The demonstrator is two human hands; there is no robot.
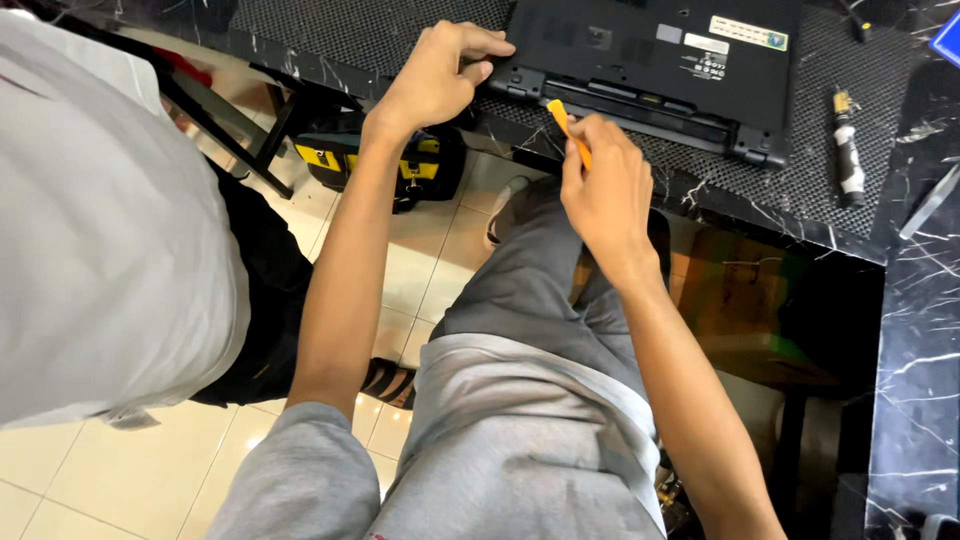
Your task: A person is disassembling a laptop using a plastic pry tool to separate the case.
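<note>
A black laptop lies bottom-up on a dark textured mat at the top of the head view. My left hand rests on the laptop's near left corner, fingers curled over its edge. My right hand grips a thin orange pry tool, whose tip touches the seam along the laptop's near edge.
A screwdriver lies on the mat to the right of the laptop. The black marble-look table runs down the right side. Another person in a white shirt stands close on the left. A black-and-yellow bag sits on the tiled floor.
</note>
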